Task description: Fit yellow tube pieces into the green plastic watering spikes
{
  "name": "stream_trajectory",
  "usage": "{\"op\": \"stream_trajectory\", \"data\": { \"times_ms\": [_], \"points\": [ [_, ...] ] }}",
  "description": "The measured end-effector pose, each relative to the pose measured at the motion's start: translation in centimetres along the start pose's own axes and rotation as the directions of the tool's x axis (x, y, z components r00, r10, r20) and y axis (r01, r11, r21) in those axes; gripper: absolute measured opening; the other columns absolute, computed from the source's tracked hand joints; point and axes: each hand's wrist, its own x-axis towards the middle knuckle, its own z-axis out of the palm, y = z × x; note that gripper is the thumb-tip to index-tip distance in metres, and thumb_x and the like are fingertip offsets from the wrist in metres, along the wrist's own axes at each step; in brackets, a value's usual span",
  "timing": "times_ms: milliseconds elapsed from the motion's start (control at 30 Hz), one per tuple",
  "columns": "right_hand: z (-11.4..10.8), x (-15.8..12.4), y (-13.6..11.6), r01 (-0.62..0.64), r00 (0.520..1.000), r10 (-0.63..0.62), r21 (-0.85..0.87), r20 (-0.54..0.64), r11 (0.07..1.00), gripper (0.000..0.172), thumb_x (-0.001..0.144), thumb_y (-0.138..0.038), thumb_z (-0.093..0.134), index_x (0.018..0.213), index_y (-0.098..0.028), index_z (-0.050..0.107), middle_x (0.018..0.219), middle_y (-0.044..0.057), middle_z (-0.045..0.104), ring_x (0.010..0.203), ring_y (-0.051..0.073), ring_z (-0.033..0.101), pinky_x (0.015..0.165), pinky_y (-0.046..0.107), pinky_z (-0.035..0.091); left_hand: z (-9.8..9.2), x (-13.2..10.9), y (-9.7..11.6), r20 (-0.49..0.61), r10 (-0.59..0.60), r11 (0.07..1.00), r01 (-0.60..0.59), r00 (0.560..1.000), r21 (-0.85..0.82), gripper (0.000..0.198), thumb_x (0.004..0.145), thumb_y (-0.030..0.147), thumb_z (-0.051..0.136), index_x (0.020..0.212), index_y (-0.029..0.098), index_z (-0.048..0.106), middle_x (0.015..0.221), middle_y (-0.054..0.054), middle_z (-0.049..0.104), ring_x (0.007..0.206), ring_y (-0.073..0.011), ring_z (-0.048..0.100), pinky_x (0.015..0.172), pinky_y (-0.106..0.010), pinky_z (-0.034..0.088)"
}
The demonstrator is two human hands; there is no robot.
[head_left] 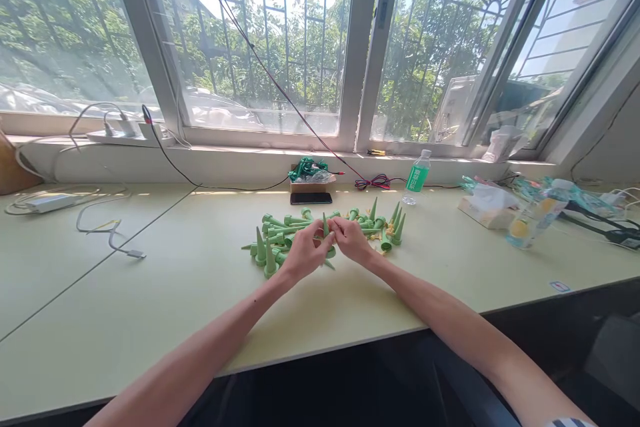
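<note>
A heap of green cone-shaped plastic spikes [280, 232] lies on the pale table [175, 280], several standing upright, others on their sides. My left hand [306, 251] and my right hand [351, 239] meet over the middle of the heap. Both are closed in a pinch on one green spike [325, 227] held between their fingertips, its tip pointing up.
Behind the heap are a black phone [311, 198], a small cardboard box with green parts [311, 175] and a green-labelled water bottle [416, 177]. Red and black wires [373, 181] run to the window. Chargers and cables [80, 207] lie left; a tissue box [487, 207] and packets right.
</note>
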Motion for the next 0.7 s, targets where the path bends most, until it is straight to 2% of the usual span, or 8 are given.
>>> {"op": "stream_trajectory", "data": {
  "times_ms": [67,167,333,700],
  "points": [
    [0.01,0.02,-0.02,-0.001,1.000,0.001,0.007,0.005,1.000,0.036,0.094,-0.035,0.036,0.062,-0.019,0.039,0.054,-0.004,0.042,0.052,0.010,0.032,0.052,0.024,0.025,-0.01,-0.01,-0.02,-0.003,0.021,1.000,-0.021,1.000,0.012,0.023,0.086,0.038,0.051,0.077,0.018,0.044,0.074,0.001,0.058,0.038,-0.0041,0.040,0.041,-0.020,0.027],
    [0.00,0.03,-0.06,-0.005,1.000,0.005,0.011,0.003,1.000,0.037,0.094,-0.035,0.035,0.061,-0.019,0.037,0.054,-0.004,0.040,0.052,0.010,0.031,0.052,0.024,0.024,-0.04,-0.07,-0.02,-0.021,0.113,0.989,-0.110,0.993,0.103,0.020,0.086,0.033,0.051,0.076,0.019,0.042,0.066,0.003,0.054,0.039,-0.0041,0.035,0.044,-0.020,0.027],
    [-0.06,0.06,-0.08,-0.007,1.000,0.006,0.028,0.010,1.000,0.034,0.092,-0.031,0.037,0.060,-0.019,0.035,0.053,-0.005,0.039,0.052,0.010,0.030,0.053,0.024,0.024,-0.06,-0.24,-0.05,-0.033,0.229,0.948,-0.215,0.973,0.234,0.012,0.086,0.026,0.051,0.079,0.019,0.045,0.057,0.006,0.046,0.044,-0.0068,0.036,0.049,-0.021,0.029],
    [0.00,0.15,-0.09,-0.061,0.998,0.058,0.089,0.037,0.994,0.033,0.088,-0.032,0.037,0.057,-0.020,0.030,0.053,-0.005,0.036,0.053,0.010,0.031,0.052,0.024,0.023,0.02,-0.42,-0.10,-0.057,0.304,0.923,-0.280,0.951,0.264,0.008,0.087,0.026,0.052,0.085,0.018,0.052,0.055,0.006,0.043,0.045,-0.0077,0.036,0.051,-0.021,0.031]
  ]
}}
